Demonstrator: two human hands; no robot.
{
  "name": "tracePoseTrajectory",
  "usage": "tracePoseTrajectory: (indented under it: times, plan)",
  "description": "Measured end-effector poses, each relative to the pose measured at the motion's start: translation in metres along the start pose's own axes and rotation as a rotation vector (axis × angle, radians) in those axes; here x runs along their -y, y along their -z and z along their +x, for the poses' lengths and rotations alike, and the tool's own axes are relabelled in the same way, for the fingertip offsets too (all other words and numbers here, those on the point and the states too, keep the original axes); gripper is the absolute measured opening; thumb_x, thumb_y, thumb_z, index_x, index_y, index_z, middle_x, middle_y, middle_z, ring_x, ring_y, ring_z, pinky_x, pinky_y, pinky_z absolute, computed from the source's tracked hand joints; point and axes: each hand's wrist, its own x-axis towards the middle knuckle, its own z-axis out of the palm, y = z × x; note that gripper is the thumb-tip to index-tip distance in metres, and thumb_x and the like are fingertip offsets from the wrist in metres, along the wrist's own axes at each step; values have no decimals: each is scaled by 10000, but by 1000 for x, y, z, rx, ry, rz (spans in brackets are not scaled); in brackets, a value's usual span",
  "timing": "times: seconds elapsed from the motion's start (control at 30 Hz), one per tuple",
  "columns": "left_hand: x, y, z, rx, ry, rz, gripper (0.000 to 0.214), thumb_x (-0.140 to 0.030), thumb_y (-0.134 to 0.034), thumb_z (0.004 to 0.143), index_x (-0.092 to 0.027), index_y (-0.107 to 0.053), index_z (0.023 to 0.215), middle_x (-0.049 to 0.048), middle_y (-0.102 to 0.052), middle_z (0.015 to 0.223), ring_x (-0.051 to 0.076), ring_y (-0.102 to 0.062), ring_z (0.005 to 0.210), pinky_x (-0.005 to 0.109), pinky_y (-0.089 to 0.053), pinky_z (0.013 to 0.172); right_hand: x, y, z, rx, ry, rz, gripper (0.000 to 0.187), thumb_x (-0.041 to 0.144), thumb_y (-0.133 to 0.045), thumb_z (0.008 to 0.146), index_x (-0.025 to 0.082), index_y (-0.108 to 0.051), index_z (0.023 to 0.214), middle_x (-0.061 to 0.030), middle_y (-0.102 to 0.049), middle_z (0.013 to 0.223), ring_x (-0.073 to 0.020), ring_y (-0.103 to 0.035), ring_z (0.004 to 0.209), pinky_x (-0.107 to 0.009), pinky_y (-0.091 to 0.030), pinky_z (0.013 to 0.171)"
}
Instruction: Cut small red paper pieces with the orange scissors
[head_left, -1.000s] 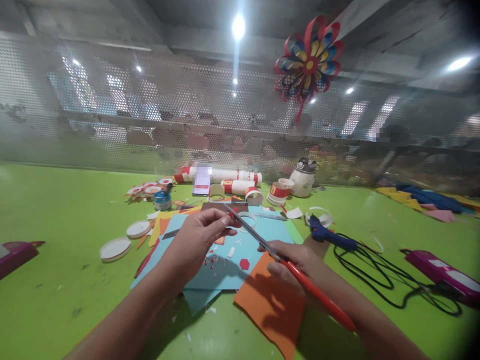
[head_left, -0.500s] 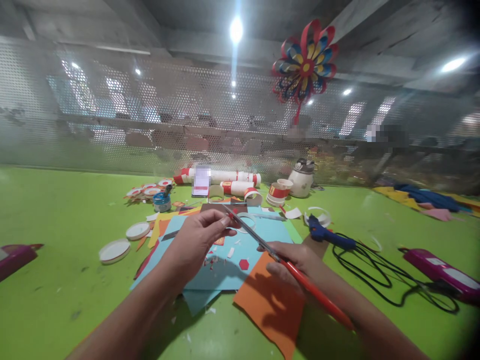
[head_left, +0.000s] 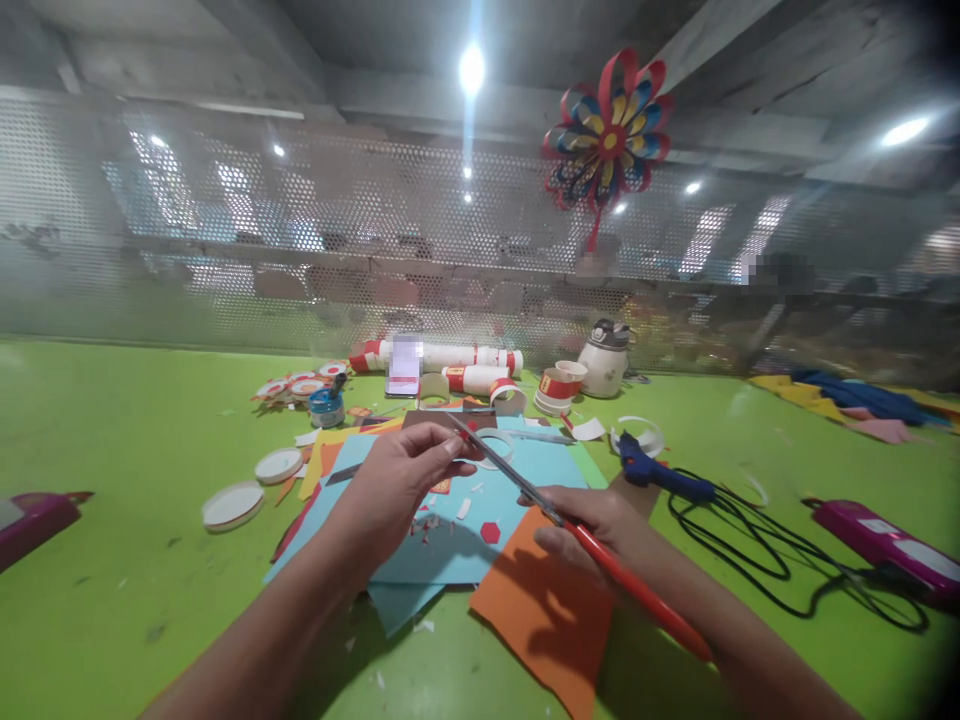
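My left hand (head_left: 397,485) is raised over the light blue paper sheets (head_left: 517,470), its thumb and fingers pinched on a tiny red paper piece (head_left: 466,440) that meets the scissor tips. My right hand (head_left: 592,525) grips red-handled scissors (head_left: 570,530), whose blades slant up and left to that pinch. An orange sheet (head_left: 540,610) lies beneath my right hand. Small red and white paper scraps (head_left: 457,515), among them a red hexagon (head_left: 490,532), dot the blue sheet.
On the green table (head_left: 135,440): a blue glue gun (head_left: 660,472) with a black cable (head_left: 772,560), purple objects at the right (head_left: 885,545) and left (head_left: 34,512) edges, white lids (head_left: 232,505), decorated paper cups (head_left: 559,388), rolls (head_left: 450,355), a white jar (head_left: 604,358). A paper pinwheel (head_left: 609,125) hangs on the perforated screen.
The view has tilted slightly, so everything sits a little lower in the frame. Both hands hold the same pose, the scissors still at the pinched piece.
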Motion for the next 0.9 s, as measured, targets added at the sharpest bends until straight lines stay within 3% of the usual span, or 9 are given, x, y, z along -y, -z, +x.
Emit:
tracePoseTrajectory:
  times: [0.23,0.47,0.57,0.7,0.83,0.9]
  plan:
    - [3,2,1,-5,31,-4,133,-262,-675,731,-135,-646,701,74,-684,798,189,-624,829,346,-458,817,-4,-1,1,-22,-8,-52,367,488,-452,871,171,-562,724,30,-444,629,-104,-402,545,-213,-344,499]
    - [3,3,0,-14,24,20,145,-277,-651,758,-141,-638,709,82,-674,812,184,-612,807,327,-465,740,-16,7,6,-247,-105,-268,387,484,-422,879,167,-612,993,-26,-626,707,-176,-574,645,-251,-440,594]
    - [5,3,1,-53,1,-20,130,-263,-659,750,-139,-647,715,64,-658,779,166,-604,787,293,-464,709,-33,11,12,-309,-222,-396,396,494,-464,868,173,-610,1048,-86,-689,869,-234,-633,787,-300,-463,697]
    - [8,5,5,-192,48,-147,104,-222,-704,702,-130,-665,731,44,-647,733,137,-607,751,233,-448,653,-55,16,18,-250,-430,-570,412,471,-525,855,130,-625,1063,-162,-698,926,-316,-646,874,-412,-481,724]
    - [14,9,11,-261,64,-197,100,-195,-717,669,-124,-669,721,21,-621,659,108,-591,664,216,-435,612,-63,20,18,-149,-541,-669,281,363,-545,898,156,-593,1081,-66,-650,1034,-200,-637,893,-400,-512,774]
    - [16,11,13,-278,52,-212,105,-197,-719,660,-127,-668,718,10,-615,649,95,-580,647,211,-432,618,-65,20,18,-115,-561,-690,249,324,-536,912,168,-582,1100,-59,-624,1099,-187,-628,917,-394,-516,791]
